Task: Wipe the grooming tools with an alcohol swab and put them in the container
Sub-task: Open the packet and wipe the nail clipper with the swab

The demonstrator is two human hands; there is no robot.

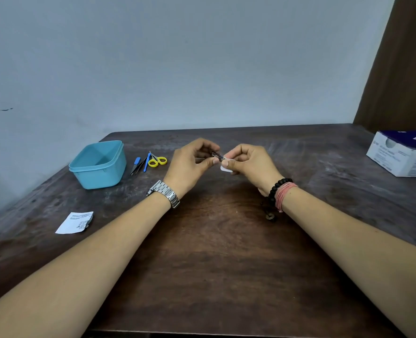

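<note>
Above the middle of the dark wooden table, my left hand point(192, 162) pinches a small metal nail clipper point(217, 155). My right hand point(248, 164) holds a white alcohol swab point(226, 168) folded around the clipper's right end. To the left stands an open light-blue container point(99, 164), which looks empty. Between it and my left hand lie yellow-handled scissors point(157, 161), black tweezers point(138, 166), a thin blue tool point(147, 162) and a small blue piece point(136, 161).
A torn white swab wrapper point(75, 222) lies near the table's left front. A white and blue box of swabs point(403, 153) sits at the far right edge. The pale wall runs close behind the table, with a brown panel at right.
</note>
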